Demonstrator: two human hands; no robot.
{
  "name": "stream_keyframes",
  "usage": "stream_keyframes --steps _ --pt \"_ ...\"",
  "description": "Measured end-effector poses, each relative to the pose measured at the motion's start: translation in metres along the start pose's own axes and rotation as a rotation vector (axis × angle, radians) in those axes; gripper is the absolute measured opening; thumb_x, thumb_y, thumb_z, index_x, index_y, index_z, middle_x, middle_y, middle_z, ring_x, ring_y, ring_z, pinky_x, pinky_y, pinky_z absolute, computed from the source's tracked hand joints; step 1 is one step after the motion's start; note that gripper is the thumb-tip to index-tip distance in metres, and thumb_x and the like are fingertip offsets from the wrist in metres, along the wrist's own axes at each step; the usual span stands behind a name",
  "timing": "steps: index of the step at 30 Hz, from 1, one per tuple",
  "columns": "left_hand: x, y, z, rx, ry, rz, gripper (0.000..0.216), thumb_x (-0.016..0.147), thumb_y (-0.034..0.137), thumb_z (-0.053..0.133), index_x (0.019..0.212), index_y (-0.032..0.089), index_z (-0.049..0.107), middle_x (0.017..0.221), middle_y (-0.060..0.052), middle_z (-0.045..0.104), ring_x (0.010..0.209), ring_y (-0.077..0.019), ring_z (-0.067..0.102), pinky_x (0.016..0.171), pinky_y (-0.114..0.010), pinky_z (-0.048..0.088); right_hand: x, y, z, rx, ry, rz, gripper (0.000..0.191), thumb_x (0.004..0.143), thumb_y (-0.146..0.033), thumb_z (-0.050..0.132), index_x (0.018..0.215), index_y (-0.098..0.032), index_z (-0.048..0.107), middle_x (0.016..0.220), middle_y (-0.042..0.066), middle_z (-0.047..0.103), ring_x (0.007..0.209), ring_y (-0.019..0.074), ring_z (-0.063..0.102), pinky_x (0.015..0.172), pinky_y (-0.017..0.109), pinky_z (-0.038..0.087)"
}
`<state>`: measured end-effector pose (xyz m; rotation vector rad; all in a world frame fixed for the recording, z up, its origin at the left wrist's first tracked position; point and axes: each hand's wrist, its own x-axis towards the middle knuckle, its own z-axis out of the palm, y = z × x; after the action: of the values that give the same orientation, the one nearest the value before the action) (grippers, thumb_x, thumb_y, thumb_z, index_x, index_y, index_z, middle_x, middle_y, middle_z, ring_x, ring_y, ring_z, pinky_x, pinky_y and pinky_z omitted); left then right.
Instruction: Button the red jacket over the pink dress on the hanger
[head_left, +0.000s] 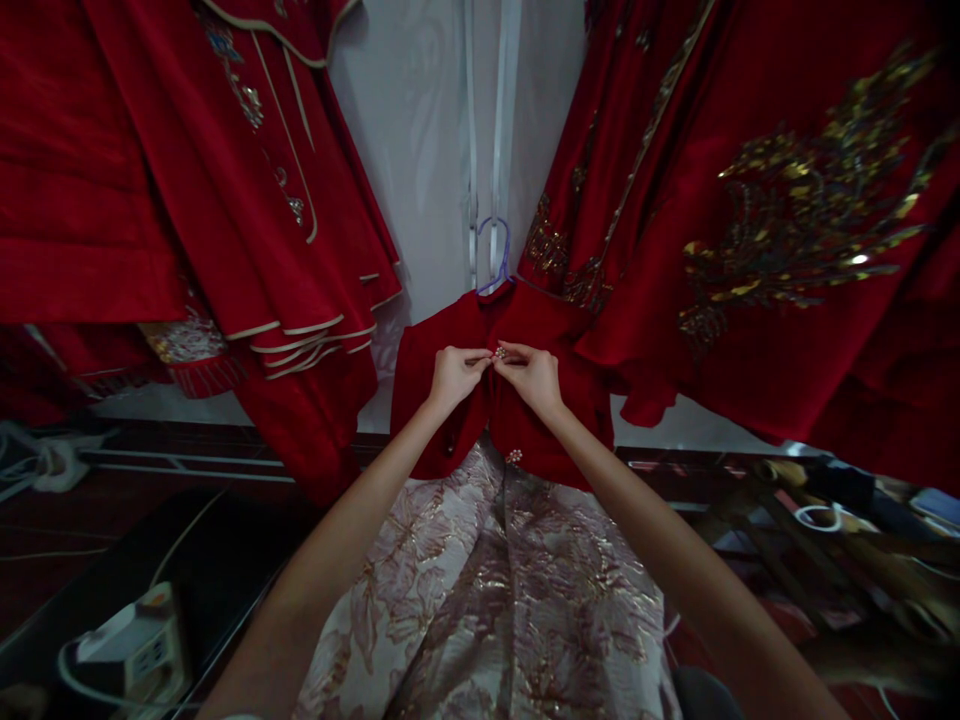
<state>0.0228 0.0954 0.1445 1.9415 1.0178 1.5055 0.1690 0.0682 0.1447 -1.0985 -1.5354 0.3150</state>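
Note:
A short red jacket (420, 370) hangs by a purple hanger (505, 255) in the middle of the view. Both hands meet at its front opening. With a closed pinch, my left hand (454, 378) holds the left front edge. My right hand (534, 378) pinches a small beaded flower button (501, 352) at the opposite edge, the fingertips of the two hands nearly touching. Lower on the right front sits another beaded button (514, 456). Beneath the jacket spreads a shiny pale pink brocade garment (450, 590) with a leaf pattern.
Red garments with pale piping (315, 270) hang on the left; a red garment with gold sequin embroidery (795, 220) hangs on the right. Behind is a pale wall (420, 120). A white power strip (154, 640) with a cord lies lower left. Rolls and clutter (847, 540) fill the lower right.

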Motion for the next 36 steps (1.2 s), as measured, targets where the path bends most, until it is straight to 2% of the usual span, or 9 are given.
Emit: stream_keyframes --steps 9,20,25,28,32,34,36 --pt "0.009 0.002 -0.003 0.137 -0.057 0.045 0.016 0.071 0.023 0.065 0.084 0.020 0.074 0.080 -0.006 0.073 0.062 -0.0197 0.066 0.064 -0.030 0.051 0.006 0.006 -0.001 0.001 -0.002 0.008 0.037 0.069 -0.025 0.065 0.104 -0.013 0.068 0.084 0.006 0.072 0.076 0.0183 0.069 0.071 0.027 0.054" --pt "0.019 -0.003 -0.002 0.088 -0.065 0.044 0.017 0.068 0.016 0.062 0.077 0.022 0.075 0.076 -0.002 0.073 0.071 -0.0185 0.068 0.072 -0.030 0.052 0.006 0.013 0.007 -0.008 0.036 0.021 0.036 0.070 -0.030 0.064 0.103 -0.017 0.068 0.082 0.004 0.072 0.075 0.0174 0.068 0.074 0.028 0.053" --pt "0.012 -0.012 0.006 -0.100 -0.160 0.007 0.021 0.068 0.009 0.057 0.083 0.016 0.070 0.083 -0.006 0.072 0.075 -0.0159 0.067 0.074 -0.029 0.053 0.007 0.019 0.009 0.031 0.057 0.075 0.037 0.066 -0.032 0.066 0.100 -0.017 0.068 0.085 0.005 0.071 0.073 0.0157 0.067 0.070 0.027 0.053" --pt "0.001 -0.017 0.011 -0.204 -0.106 -0.011 0.023 0.066 0.006 0.056 0.086 0.014 0.065 0.085 -0.006 0.069 0.076 -0.0133 0.066 0.076 -0.028 0.052 0.007 0.019 0.006 0.102 0.043 0.093 0.037 0.064 -0.032 0.067 0.098 -0.016 0.065 0.084 0.005 0.069 0.072 0.0146 0.065 0.072 0.028 0.053" --pt "-0.016 -0.020 0.012 -0.372 -0.076 -0.105 0.024 0.067 0.006 0.055 0.088 0.014 0.058 0.087 -0.005 0.065 0.077 -0.0112 0.064 0.075 -0.028 0.053 -0.007 0.022 -0.001 0.315 -0.044 0.105 0.036 0.070 -0.032 0.060 0.102 -0.017 0.056 0.087 0.004 0.066 0.078 0.0133 0.064 0.074 0.029 0.054" --pt "-0.025 -0.020 0.011 -0.490 -0.107 -0.194 0.020 0.070 0.008 0.054 0.089 0.014 0.057 0.086 -0.005 0.064 0.078 -0.0114 0.063 0.075 -0.030 0.053 -0.022 0.027 -0.004 0.287 -0.040 0.117 0.038 0.070 -0.033 0.060 0.104 -0.018 0.051 0.087 0.003 0.064 0.074 0.0132 0.064 0.068 0.029 0.054" --pt "-0.032 -0.022 0.012 -0.551 -0.141 -0.254 0.019 0.071 0.010 0.054 0.090 0.014 0.057 0.084 -0.006 0.064 0.080 -0.0121 0.063 0.076 -0.032 0.054 -0.038 0.033 -0.006 0.120 -0.040 0.107 0.044 0.066 -0.033 0.064 0.104 -0.018 0.049 0.084 0.003 0.064 0.066 0.0131 0.062 0.062 0.028 0.053"
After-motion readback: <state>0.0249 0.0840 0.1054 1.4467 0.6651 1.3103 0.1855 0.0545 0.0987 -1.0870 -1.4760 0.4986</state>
